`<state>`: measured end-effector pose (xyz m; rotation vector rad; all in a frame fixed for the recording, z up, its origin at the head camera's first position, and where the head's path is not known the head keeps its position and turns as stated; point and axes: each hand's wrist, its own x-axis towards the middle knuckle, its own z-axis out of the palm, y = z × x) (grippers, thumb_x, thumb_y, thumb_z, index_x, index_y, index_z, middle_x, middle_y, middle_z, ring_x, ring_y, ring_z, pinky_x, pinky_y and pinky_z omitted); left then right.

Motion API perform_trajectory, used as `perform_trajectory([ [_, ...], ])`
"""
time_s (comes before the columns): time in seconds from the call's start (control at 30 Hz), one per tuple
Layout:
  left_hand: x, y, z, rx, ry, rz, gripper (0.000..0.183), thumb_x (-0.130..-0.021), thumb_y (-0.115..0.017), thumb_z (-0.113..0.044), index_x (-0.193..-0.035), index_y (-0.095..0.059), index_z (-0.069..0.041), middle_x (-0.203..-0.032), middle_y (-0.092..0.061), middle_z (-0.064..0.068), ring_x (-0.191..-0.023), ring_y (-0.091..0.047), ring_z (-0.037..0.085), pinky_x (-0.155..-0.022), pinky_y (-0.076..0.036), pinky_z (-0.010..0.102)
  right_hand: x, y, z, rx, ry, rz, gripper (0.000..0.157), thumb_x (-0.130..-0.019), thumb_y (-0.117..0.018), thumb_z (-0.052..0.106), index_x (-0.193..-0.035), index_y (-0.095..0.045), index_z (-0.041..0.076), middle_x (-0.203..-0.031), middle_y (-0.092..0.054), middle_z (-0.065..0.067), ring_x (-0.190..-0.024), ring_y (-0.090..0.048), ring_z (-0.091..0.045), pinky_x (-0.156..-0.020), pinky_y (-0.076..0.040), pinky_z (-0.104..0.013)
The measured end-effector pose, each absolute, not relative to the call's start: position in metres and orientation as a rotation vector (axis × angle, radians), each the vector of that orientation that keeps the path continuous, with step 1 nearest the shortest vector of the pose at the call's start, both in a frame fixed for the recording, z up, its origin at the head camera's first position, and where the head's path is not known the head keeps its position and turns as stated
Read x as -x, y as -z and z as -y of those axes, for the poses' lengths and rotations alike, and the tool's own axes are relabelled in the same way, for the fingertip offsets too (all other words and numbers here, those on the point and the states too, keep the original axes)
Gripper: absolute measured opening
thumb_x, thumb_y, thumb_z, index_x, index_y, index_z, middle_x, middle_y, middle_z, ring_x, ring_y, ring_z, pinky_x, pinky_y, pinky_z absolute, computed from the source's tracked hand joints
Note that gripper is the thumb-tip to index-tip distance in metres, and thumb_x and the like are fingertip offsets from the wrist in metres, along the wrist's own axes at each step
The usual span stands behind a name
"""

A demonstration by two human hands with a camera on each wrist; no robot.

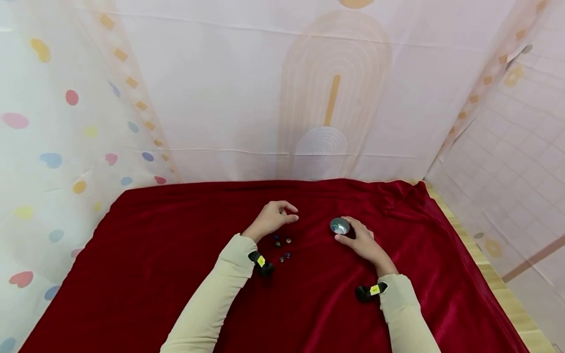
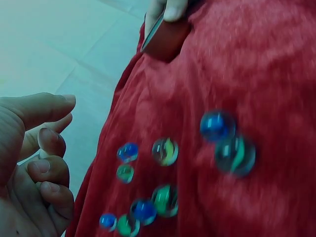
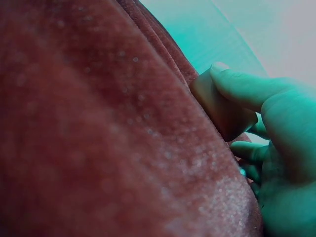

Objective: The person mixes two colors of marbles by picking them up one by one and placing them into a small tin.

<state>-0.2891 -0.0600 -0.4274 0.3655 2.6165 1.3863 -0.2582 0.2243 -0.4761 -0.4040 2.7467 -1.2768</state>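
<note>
In the head view my right hand (image 1: 363,241) grips a small round metal bowl (image 1: 342,229) by its right side, thumb on the near edge and fingers round the far one. Something small and greenish lies inside the bowl. The right wrist view shows the thumb against the outer wall of the bowl (image 3: 222,108), low at the red cloth. My left hand (image 1: 273,215) hovers over the cloth with fingers loosely bent and nothing between them. Several glass marbles (image 2: 165,150), blue, green and yellow-swirled, lie on the cloth near it, slightly blurred in the left wrist view.
A red velvet cloth (image 1: 176,274) with folds covers the table. A strip of wooden table edge (image 1: 485,274) shows on the right. White patterned curtains (image 1: 220,98) stand behind and at both sides.
</note>
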Motion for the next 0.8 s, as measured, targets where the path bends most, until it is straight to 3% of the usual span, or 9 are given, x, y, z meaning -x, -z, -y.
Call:
perform_trajectory([
  [0.2, 0.29, 0.426, 0.073, -0.353, -1.379, -2.629, 0.025, -0.09, -0.068, -0.022, -0.11, -0.07, -0.008, -0.076, -0.061, 0.019, -0.055, -0.044, 0.014, -0.055, -0.038, 0.026, 0.258, 0.477, -0.23, 0.389, 1.271, -2.771, 0.064, -0.091, -0.065, 0.028, -0.145, -0.038, 0.005, -0.152, -0.034, -0.02, -0.14, -0.028, -0.04, -0.107, -0.011, -0.058],
  [0.8, 0.289, 0.444, 0.122, -0.193, -1.314, -2.673, 0.027, -0.091, -0.066, -0.022, -0.114, -0.067, -0.007, -0.068, -0.055, 0.005, -0.059, -0.044, 0.015, -0.06, -0.039, 0.027, 0.259, 0.478, -0.234, 0.38, 1.284, -2.742, 0.065, -0.092, -0.064, 0.028, -0.146, -0.036, 0.005, -0.153, -0.032, -0.02, -0.141, -0.026, -0.04, -0.109, -0.009, -0.059],
])
